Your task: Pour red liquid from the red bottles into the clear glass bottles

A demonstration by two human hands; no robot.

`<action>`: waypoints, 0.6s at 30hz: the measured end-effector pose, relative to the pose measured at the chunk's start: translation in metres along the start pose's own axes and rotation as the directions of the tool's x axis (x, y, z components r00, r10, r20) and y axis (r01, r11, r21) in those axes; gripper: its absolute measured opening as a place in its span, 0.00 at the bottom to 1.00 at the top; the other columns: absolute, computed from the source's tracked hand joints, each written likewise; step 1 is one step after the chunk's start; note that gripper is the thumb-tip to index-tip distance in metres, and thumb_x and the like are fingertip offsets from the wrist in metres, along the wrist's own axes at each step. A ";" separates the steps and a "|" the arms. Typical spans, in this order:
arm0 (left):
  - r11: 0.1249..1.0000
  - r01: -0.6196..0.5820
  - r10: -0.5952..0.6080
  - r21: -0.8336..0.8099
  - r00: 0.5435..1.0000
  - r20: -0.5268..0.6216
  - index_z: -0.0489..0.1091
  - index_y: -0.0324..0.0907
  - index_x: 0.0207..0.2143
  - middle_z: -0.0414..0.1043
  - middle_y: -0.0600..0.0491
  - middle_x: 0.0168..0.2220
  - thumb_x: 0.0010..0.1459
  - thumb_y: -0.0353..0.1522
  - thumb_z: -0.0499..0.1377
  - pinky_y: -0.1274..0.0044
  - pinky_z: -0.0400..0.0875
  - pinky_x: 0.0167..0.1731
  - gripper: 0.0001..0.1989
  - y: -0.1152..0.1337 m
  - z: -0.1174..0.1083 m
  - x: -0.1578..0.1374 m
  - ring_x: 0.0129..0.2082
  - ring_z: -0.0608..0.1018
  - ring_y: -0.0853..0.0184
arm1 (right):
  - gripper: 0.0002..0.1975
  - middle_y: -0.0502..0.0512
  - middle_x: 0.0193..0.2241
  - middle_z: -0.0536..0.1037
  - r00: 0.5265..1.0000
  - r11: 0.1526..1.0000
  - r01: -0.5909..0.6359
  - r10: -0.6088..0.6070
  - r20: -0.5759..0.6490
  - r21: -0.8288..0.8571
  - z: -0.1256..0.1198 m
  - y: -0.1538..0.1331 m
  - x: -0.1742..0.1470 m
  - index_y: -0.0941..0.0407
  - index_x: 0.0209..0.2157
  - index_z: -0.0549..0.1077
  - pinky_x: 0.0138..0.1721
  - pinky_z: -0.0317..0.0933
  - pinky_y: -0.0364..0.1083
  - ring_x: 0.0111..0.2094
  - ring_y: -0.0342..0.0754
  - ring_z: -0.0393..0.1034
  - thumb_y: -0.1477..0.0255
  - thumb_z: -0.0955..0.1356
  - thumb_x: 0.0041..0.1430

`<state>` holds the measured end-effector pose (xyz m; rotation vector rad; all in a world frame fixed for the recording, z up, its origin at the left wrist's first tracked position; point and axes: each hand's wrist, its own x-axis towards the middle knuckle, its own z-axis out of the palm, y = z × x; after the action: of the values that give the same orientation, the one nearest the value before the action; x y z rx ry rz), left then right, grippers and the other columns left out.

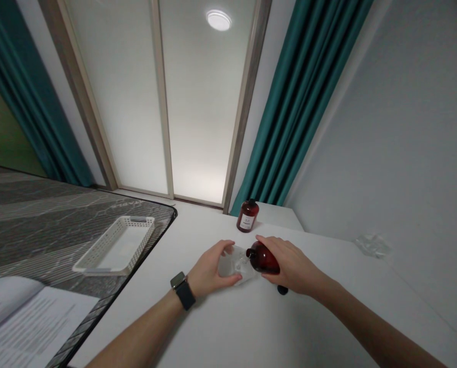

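My right hand (pixel 289 260) is wrapped round a dark red-brown bottle (pixel 265 258), tilted on its side with its uncapped neck pointing left. The neck is over a clear container (pixel 238 263), which my left hand (pixel 215 268) grips from its left side. Whether liquid is flowing is too small to tell. A black cap (pixel 282 290) lies on the white table (pixel 228 327) just below my right hand. Beyond both hands stands a second red-brown bottle (pixel 247 215), upright, with a white label and a black cap.
To the left, a white perforated basket (pixel 134 260) and an open book (pixel 55 306) lie on a grey patterned surface (pixel 59 230). Crumpled clear plastic (pixel 374 246) rests by the wall at right. Green curtains (pixel 301 102) flank frosted sliding doors (pixel 201 112).
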<state>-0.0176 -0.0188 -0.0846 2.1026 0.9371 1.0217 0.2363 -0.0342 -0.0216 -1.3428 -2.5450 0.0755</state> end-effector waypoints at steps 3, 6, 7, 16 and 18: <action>1.000 0.011 -0.011 -0.005 1.000 -0.002 0.58 0.44 0.56 0.70 0.48 0.47 0.48 0.34 0.68 0.62 0.69 0.50 0.34 0.000 0.000 0.000 0.46 0.74 0.57 | 0.39 0.61 0.50 0.74 1.000 1.000 -0.002 0.002 0.002 -0.010 -0.002 0.000 0.000 0.50 0.62 0.57 0.47 0.64 0.59 0.48 0.61 0.70 0.72 0.72 0.49; 1.000 0.012 -0.012 -0.014 1.000 -0.001 0.58 0.43 0.56 0.70 0.47 0.47 0.48 0.34 0.68 0.62 0.69 0.50 0.34 0.000 0.000 0.001 0.46 0.74 0.57 | 0.40 0.61 0.51 0.74 1.000 1.000 0.003 -0.002 0.005 -0.014 -0.003 0.001 0.001 0.50 0.62 0.57 0.48 0.64 0.59 0.49 0.61 0.70 0.72 0.72 0.49; 1.000 0.010 -0.010 -0.018 1.000 -0.001 0.58 0.43 0.56 0.71 0.47 0.47 0.48 0.35 0.67 0.62 0.69 0.50 0.34 0.000 -0.001 0.001 0.46 0.74 0.57 | 0.40 0.61 0.51 0.74 1.000 1.000 0.005 -0.005 0.002 -0.014 -0.003 0.001 0.001 0.50 0.62 0.57 0.48 0.64 0.59 0.49 0.61 0.70 0.71 0.73 0.49; 1.000 -0.020 0.020 -0.022 1.000 0.015 0.58 0.43 0.57 0.71 0.48 0.48 0.49 0.35 0.67 0.65 0.70 0.48 0.34 -0.002 0.000 0.000 0.45 0.74 0.58 | 0.39 0.61 0.51 0.74 1.000 0.999 0.024 -0.024 -0.008 -0.034 -0.006 0.003 0.000 0.50 0.63 0.58 0.47 0.64 0.59 0.49 0.61 0.70 0.72 0.72 0.49; 1.000 -0.018 0.019 -0.023 1.000 0.020 0.58 0.43 0.57 0.71 0.48 0.47 0.49 0.36 0.67 0.65 0.70 0.48 0.34 -0.002 0.001 0.001 0.45 0.74 0.58 | 0.39 0.61 0.51 0.74 0.999 0.999 0.031 -0.032 -0.009 -0.039 -0.006 0.003 0.000 0.50 0.63 0.58 0.47 0.64 0.58 0.49 0.61 0.70 0.72 0.72 0.49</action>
<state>-0.0174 -0.0176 -0.0859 2.1021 0.8936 1.0143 0.2407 -0.0333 -0.0162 -1.3128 -2.5710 0.0138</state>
